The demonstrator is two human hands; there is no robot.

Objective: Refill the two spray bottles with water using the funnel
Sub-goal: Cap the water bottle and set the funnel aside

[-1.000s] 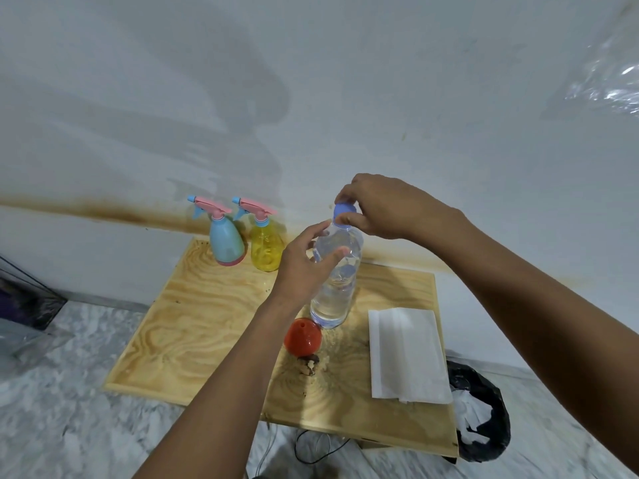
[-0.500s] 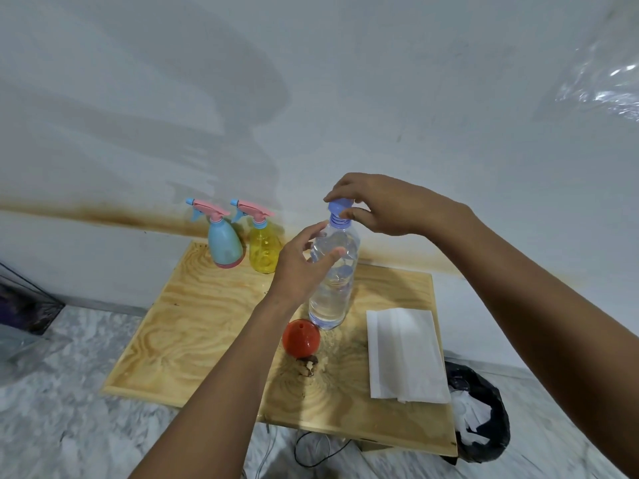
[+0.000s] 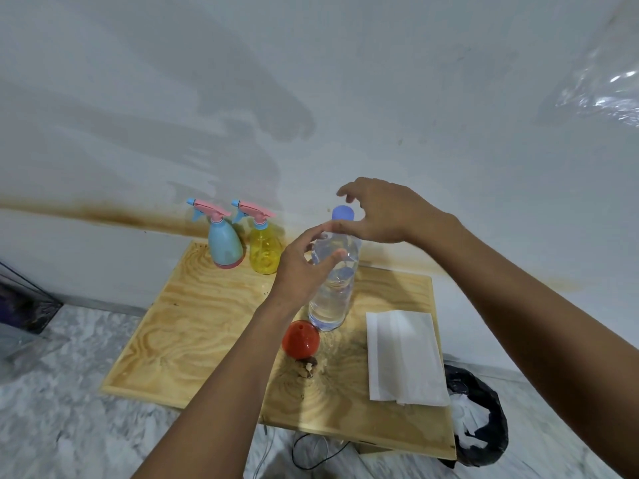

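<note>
A clear water bottle (image 3: pixel 331 292) with a blue cap (image 3: pixel 343 213) stands upright near the middle of the wooden table (image 3: pixel 193 323). My left hand (image 3: pixel 301 271) grips its upper body, thumb in front and fingers behind. My right hand (image 3: pixel 383 212) hovers at the cap with its fingers spread and lifted off it; the cap sits on the neck. A blue spray bottle (image 3: pixel 224 245) and a yellow spray bottle (image 3: pixel 264 250), both with pink triggers, stand side by side at the back left by the wall. The red funnel (image 3: pixel 300 340) lies mouth down just in front of the water bottle.
A folded white paper towel (image 3: pixel 403 357) lies on the right part of the table. A black bag (image 3: pixel 484 426) with white waste sits on the floor at the right corner. Cables (image 3: pixel 311 451) hang under the front edge. A dark object (image 3: pixel 24 302) stands at the far left.
My right hand's fingers have come off the blue cap and spread apart above it. My left hand stays on the bottle, which has not moved.
</note>
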